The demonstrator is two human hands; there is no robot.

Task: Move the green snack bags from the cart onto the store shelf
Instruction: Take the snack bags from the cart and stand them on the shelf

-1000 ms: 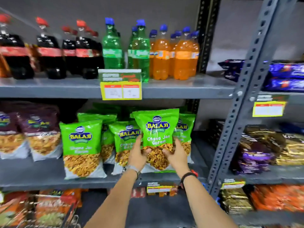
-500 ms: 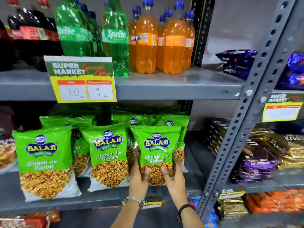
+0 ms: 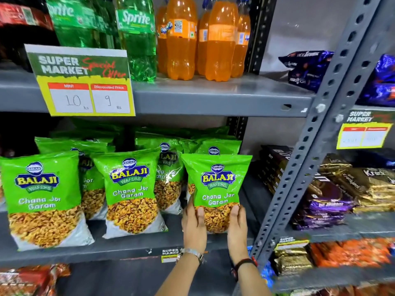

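Green snack bag [image 3: 217, 184] is held upright at the right end of the front row on the grey middle shelf [image 3: 128, 246], its lower half clasped from both sides. The left hand [image 3: 193, 223] is wrapped around its lower left edge with the thumb laid across the front; the right hand [image 3: 237, 226] is wrapped likewise around the lower right edge. Whether the bag's base touches the shelf cannot be told, since it is hidden by the hands. Two matching green bags [image 3: 130, 193] are stood upright to its left in the front row, and more are stacked behind. Above, a price sign [image 3: 81, 82] is hung from the upper shelf's edge, where green bottles [image 3: 136, 37] and orange bottles [image 3: 181, 39] are lined up.
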